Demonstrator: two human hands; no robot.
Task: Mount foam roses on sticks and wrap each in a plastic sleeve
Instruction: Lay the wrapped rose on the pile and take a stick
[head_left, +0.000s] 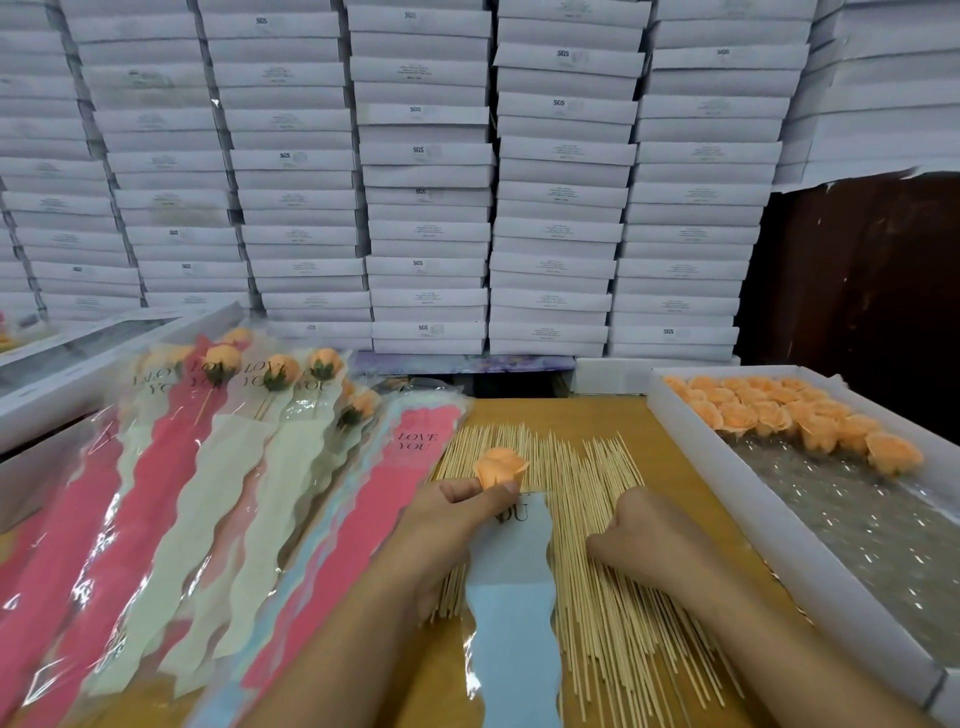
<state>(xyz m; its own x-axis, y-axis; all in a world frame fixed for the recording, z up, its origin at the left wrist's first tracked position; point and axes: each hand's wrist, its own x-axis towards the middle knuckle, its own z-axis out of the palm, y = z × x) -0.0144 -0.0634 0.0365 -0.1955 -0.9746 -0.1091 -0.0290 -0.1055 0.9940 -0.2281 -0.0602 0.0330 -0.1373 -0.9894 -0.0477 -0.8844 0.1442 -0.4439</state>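
Nearest, a pale blue sleeve (511, 613) lies over the sticks (613, 519). Left hand (457, 512) pinches an orange foam rose (500, 467); right hand (636, 530) curls onto the sticks. Pink sleeve (410, 467) reads "LOVE YOU"; stacked boxes (426, 208) read "SGS".

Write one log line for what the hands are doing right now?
left hand: holds foam rose | right hand: on sticks, grip unclear | blue sleeve: lying on sticks | step: rose not yet mounted
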